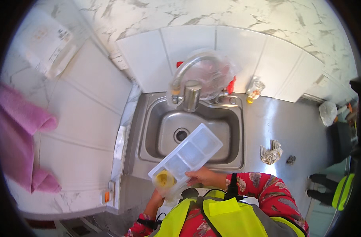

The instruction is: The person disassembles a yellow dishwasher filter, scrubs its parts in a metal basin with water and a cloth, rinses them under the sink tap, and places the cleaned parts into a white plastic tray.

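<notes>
A white translucent plastic tray with several compartments [187,152] is held at a slant over the near part of the stainless steel sink [242,139]. My right hand [202,177] grips its near long side, the thumb on the rim. My left hand [158,198] is at the tray's lower left end, against a clear plastic container [175,194] with a round yellow part [164,178] inside. That container overlaps the last compartment. The left fingers are mostly hidden behind it, though they appear to hold it. The drain [181,135] shows beyond the tray.
A curved faucet [187,66] and steel cylinder [192,96] stand behind the sink, near a plastic bag [211,74]. Rightward are a bottle [254,91], crumpled cloth [271,152] and steel scourer [290,160]. A pink towel [19,130] hangs left; another person [331,188] stands far right.
</notes>
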Demonstrator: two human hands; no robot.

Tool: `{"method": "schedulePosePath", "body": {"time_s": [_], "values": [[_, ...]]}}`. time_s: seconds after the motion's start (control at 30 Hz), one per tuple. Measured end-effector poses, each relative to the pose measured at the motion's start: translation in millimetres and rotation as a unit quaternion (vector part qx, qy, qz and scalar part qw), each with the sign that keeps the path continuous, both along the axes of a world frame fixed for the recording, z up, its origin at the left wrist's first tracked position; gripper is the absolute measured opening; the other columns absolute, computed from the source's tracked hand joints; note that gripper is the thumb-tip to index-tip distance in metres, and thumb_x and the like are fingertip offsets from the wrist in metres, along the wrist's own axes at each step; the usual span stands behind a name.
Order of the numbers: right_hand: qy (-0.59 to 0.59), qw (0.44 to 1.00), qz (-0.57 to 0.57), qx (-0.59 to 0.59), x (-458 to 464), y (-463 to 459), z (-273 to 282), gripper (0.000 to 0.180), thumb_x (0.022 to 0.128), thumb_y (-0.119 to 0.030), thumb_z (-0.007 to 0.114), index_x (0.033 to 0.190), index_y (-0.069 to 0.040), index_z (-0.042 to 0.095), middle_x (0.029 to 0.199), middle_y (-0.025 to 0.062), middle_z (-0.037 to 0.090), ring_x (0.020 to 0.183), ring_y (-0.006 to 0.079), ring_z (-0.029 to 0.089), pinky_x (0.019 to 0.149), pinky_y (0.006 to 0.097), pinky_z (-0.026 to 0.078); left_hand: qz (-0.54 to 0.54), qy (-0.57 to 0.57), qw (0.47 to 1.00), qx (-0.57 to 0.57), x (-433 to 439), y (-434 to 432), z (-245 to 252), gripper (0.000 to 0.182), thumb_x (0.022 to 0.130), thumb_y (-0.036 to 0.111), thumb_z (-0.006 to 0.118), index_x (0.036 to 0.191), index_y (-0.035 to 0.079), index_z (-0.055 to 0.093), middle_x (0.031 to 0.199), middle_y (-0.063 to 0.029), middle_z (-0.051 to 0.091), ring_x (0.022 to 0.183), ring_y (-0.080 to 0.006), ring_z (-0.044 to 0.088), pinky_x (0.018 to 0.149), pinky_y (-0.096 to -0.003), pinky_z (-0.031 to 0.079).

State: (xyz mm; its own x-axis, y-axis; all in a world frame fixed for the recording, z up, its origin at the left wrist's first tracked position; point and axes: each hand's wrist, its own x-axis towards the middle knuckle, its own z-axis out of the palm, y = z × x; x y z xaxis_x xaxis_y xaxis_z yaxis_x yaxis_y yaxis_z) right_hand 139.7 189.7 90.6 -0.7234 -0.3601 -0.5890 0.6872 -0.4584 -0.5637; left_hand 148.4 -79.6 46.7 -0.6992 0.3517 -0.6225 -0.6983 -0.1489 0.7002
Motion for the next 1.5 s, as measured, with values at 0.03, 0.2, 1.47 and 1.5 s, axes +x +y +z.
{"method": "schedulePosePath", "body": {"time_s": [0.03,0.2,1.47,1.5], "values": [[0.018,0.998,0.060,0.016,-1.5,3.2,-0.6,0.048,0.084,-0.021,0.066,0.124,-0.003,0.048,0.104,0.0149,0.060,0.086,0.0268,0.064,0.071,0.0371,0.058,0.019,-0.011,1.000,0.005,-2.7,-3.1,0.5,0.051,0.080,0.015,0.065,0.128,0.006,0.048,0.111,-0.0050,0.060,0.092,-0.0176,0.060,0.075,-0.0330,0.051],[0.248,0.808,0.438,0.308,-21.6,74.2,-12.3,0.045,0.084,-0.032,0.061,0.118,-0.003,0.057,0.099,0.0137,0.064,0.084,0.0263,0.064,0.072,0.0356,0.054,0.070,-0.031,0.996,-0.044,-1.9,-38.7,3.9,0.048,0.083,0.012,0.062,0.128,0.002,0.047,0.117,-0.0086,0.058,0.099,-0.0227,0.061,0.083,-0.0382,0.052],[0.078,0.586,-0.229,0.773,-250.8,253.1,24.9,0.029,0.077,-0.036,0.064,0.084,-0.008,0.068,0.085,0.0166,0.067,0.084,0.0337,0.065,0.075,0.0440,0.051,0.238,-0.052,0.969,0.045,35.4,-102.4,-28.8,0.042,0.089,0.029,0.056,0.126,0.010,0.050,0.111,-0.0066,0.060,0.094,-0.0256,0.061,0.076,-0.0406,0.053],[0.073,0.588,-0.221,0.775,-250.7,253.0,25.8,0.029,0.077,-0.036,0.064,0.084,-0.008,0.068,0.085,0.0168,0.067,0.085,0.0338,0.065,0.075,0.0441,0.051,0.241,-0.052,0.968,0.048,35.2,-103.2,-30.1,0.042,0.089,0.029,0.056,0.126,0.010,0.050,0.111,-0.0066,0.060,0.094,-0.0256,0.061,0.076,-0.0406,0.053]]}}
